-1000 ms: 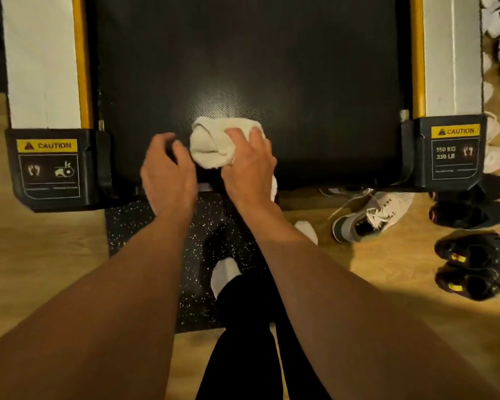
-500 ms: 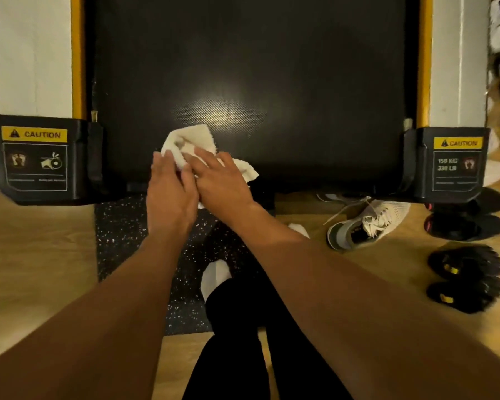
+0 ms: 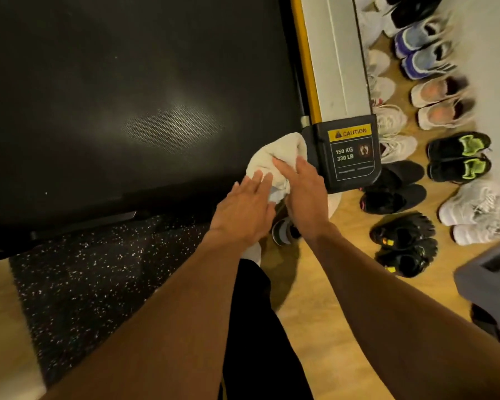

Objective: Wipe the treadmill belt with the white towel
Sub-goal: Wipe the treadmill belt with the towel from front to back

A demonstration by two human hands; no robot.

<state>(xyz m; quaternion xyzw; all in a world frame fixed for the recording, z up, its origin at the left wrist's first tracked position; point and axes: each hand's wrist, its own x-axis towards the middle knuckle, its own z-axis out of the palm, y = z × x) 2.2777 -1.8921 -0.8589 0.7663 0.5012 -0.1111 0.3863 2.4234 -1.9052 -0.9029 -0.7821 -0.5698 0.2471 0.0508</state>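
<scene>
Towel work sits at the near right corner of the black textured treadmill belt (image 3: 127,96), where the bunched white terry towel (image 3: 274,157) is pressed up against the black plastic end cap with the yellow caution label (image 3: 350,153). Bunching it into a wad likely gives a thick pad that both palms can bear down on, and working it into the corner reaches the strip beside the yellow side rail (image 3: 303,53).

Both hands lie flat on the towel rather than curling round it. The left hand (image 3: 243,209) has its fingers straight and spread over the towel's near edge; the right hand (image 3: 303,192) lies across its right side with the forefinger stretched onto the top of the wad. Neither grip is clenched: this is open-palmed pressing, not grasping.

The towel mostly shows beyond and between the fingertips, its near part hidden under the palms. Rows of assorted running shoes (image 3: 433,105) stand on the wooden floor just right of the treadmill.
</scene>
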